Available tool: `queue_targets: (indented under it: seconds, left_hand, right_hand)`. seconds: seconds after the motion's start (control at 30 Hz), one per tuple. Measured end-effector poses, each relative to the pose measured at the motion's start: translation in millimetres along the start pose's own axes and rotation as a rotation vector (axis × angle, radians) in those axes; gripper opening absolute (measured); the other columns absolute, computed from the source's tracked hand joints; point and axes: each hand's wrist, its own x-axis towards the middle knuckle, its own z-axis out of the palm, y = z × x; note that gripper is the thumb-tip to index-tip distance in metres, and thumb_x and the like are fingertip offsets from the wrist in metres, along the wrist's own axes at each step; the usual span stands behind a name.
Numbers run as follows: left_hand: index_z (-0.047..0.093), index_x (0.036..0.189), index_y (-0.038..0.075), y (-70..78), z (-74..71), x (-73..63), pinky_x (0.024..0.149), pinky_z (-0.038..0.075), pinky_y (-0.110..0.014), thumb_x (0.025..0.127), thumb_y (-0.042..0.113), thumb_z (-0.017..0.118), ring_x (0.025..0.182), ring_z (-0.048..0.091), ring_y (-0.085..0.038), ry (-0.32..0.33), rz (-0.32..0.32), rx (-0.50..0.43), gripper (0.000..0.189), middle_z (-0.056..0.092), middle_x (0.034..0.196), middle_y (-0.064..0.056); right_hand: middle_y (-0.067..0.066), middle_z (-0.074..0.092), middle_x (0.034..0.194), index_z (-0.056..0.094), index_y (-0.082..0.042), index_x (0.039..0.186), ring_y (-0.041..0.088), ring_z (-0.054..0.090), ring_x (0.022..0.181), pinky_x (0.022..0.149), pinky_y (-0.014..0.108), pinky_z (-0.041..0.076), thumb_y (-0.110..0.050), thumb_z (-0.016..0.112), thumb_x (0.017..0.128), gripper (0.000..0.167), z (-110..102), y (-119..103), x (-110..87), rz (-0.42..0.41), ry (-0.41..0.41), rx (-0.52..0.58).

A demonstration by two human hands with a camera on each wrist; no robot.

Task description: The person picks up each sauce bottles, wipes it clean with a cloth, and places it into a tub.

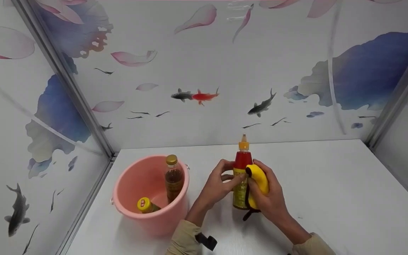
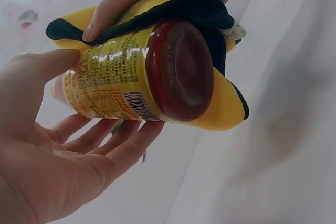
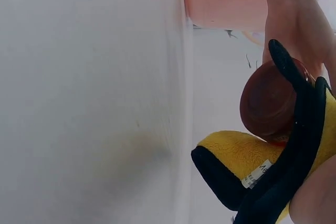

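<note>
My left hand (image 1: 215, 187) grips a squeeze sauce bottle (image 1: 242, 160) with a red body, a yellow label and an orange nozzle cap. The bottle is held upright above the white table, its thumb side facing me and its dark red base showing in the left wrist view. A yellow cloth (image 1: 260, 180) with black edging is in my right hand (image 1: 275, 199), bunched against the bottle's right side. In the right wrist view the cloth (image 3: 231, 150) hangs beside the bottle's base (image 3: 266, 103). Part of the label is hidden behind the cloth and fingers.
Left of my hands stands a pink bucket (image 1: 129, 173) on the white table (image 1: 331, 198). Inside it are a dark glass bottle (image 1: 174, 179) with a gold cap, leaning upright, and a yellow-capped container (image 1: 145, 204). A patterned wall panel (image 1: 204, 53) rises behind the table.
</note>
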Motion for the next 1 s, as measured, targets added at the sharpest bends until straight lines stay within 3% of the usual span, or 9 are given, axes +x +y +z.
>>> queue_targets:
  seconds: [0.2, 0.37, 0.5, 0.63, 0.73, 1.0]
  left_hand:
    - [0.058, 0.139, 0.028, 0.9, -1.9, -1.1, 0.104, 0.061, -0.043, 0.1, 0.043, 0.077, 0.127, 0.066, -0.024, -0.058, 0.021, 0.051, 0.046, 0.062, 0.147, 0.0]
    - [0.058, 0.141, 0.03, 1.4, -4.6, -2.7, 0.1, 0.063, -0.042, 0.1, 0.041, 0.077, 0.125, 0.067, -0.024, -0.132, -0.01, 0.05, 0.047, 0.062, 0.148, -0.001]
    - [0.057, 0.142, 0.032, 0.0, -5.4, -2.5, 0.102, 0.063, -0.041, 0.099, 0.042, 0.078, 0.127, 0.067, -0.021, -0.152, -0.014, 0.059, 0.049, 0.062, 0.149, 0.002]
    - [0.058, 0.143, 0.031, -1.2, -2.3, -0.8, 0.111, 0.057, -0.038, 0.098, 0.042, 0.08, 0.133, 0.062, -0.018, -0.127, 0.033, 0.095, 0.051, 0.064, 0.146, 0.006]
    - [0.058, 0.143, 0.03, -1.2, 1.1, 0.2, 0.111, 0.056, -0.037, 0.097, 0.044, 0.081, 0.132, 0.063, -0.016, -0.086, 0.054, 0.113, 0.053, 0.065, 0.145, 0.007]
    - [0.057, 0.149, 0.027, 1.3, 6.1, 0.2, 0.099, 0.064, -0.042, 0.097, 0.049, 0.08, 0.123, 0.071, -0.023, 0.051, 0.002, 0.011, 0.061, 0.064, 0.149, 0.0]
  right_hand:
    - [-0.009, 0.062, 0.145, 0.05, -0.026, 0.159, 0.015, 0.064, 0.113, 0.096, 0.022, 0.058, -0.011, 0.076, 0.102, 0.064, -1, -1, 1.3, -0.011, 0.009, 0.0]
    - [-0.004, 0.06, 0.15, 0.049, -0.022, 0.16, 0.013, 0.062, 0.115, 0.097, 0.017, 0.056, -0.008, 0.075, 0.102, 0.065, -2, 0, 2.8, -0.045, 0.021, -0.018]
    - [-0.001, 0.059, 0.152, 0.048, -0.019, 0.161, 0.013, 0.061, 0.116, 0.098, 0.016, 0.056, -0.006, 0.074, 0.101, 0.066, -3, 2, 4.2, -0.063, 0.027, -0.018]
    - [-0.002, 0.059, 0.15, 0.047, -0.02, 0.161, 0.014, 0.062, 0.116, 0.098, 0.017, 0.056, -0.008, 0.074, 0.103, 0.066, -5, 0, 4.2, -0.036, 0.026, -0.006]
    - [-0.005, 0.057, 0.151, 0.043, -0.024, 0.163, 0.015, 0.061, 0.117, 0.099, 0.017, 0.055, -0.012, 0.073, 0.104, 0.067, -6, -2, 3.9, 0.017, 0.027, 0.013]
    - [-0.005, 0.054, 0.149, 0.039, -0.022, 0.161, 0.019, 0.058, 0.124, 0.104, 0.017, 0.054, -0.015, 0.074, 0.104, 0.067, -5, -5, 4.0, 0.089, 0.035, 0.085]
